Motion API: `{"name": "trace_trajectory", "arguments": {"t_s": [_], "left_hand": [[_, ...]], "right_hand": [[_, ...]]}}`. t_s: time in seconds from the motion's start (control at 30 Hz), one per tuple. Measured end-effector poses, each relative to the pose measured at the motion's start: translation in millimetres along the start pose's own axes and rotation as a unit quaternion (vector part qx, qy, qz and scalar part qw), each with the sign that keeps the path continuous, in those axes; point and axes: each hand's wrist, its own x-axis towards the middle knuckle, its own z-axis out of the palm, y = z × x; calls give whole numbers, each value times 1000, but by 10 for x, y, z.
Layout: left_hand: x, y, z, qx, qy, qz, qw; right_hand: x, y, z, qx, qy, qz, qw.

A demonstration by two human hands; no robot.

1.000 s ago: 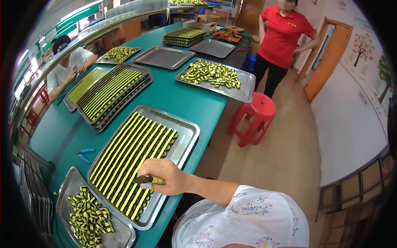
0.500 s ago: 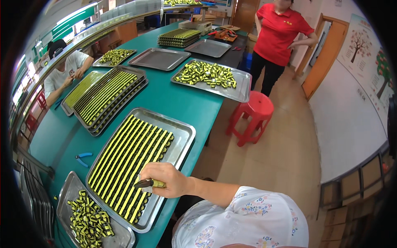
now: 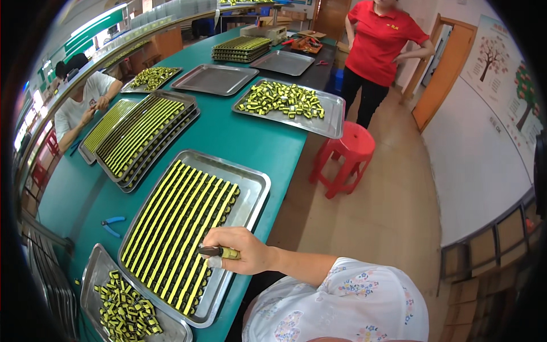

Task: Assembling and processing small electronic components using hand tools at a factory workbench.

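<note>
My right hand (image 3: 244, 251) reaches in from the lower right and is closed around a tool (image 3: 219, 251) with a dark, narrow tip and a yellow-green grip. It may be pliers, but the fist hides most of it. White wrapping covers the thumb. The hand is over the right edge of a metal tray (image 3: 250, 182) that carries small yellow-and-black parts (image 3: 176, 228) in long slanting rows. Loose parts of the same kind (image 3: 128, 308) lie heaped in another tray (image 3: 91, 273) at the lower left. My left hand is out of view.
Blue-handled pliers (image 3: 113, 226) lie on the green table (image 3: 250, 142). Stacked trays of rowed parts (image 3: 145, 137), a bare tray (image 3: 213, 80) and a tray of loose parts (image 3: 285, 102) stand farther back. A red stool (image 3: 347, 148), a standing person (image 3: 382, 45) and a seated person (image 3: 91, 100) are nearby.
My right hand with the tool has shifted slightly to the right over the tray. The whole view has moved a little. The trays keep their places on the table.
</note>
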Motion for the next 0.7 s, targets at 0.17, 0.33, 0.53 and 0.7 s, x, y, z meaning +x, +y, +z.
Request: {"name": "trace_trajectory", "arguments": {"t_s": [0.17,0.33,0.53,0.7], "left_hand": [[14,-22,172,-696,-77,-358,618],[-33,541,463,-685,-144,-378,606],[58,1187,707,-611,-165,-437,639],[58,1272,863,-695,-123,-491,511]], "right_hand": [[79,6,24,78,-13,19,997],[148,-32,193,296,1,81,952],[138,-57,314,414,-27,196,888],[93,-92,418,440,-56,195,875]]}}
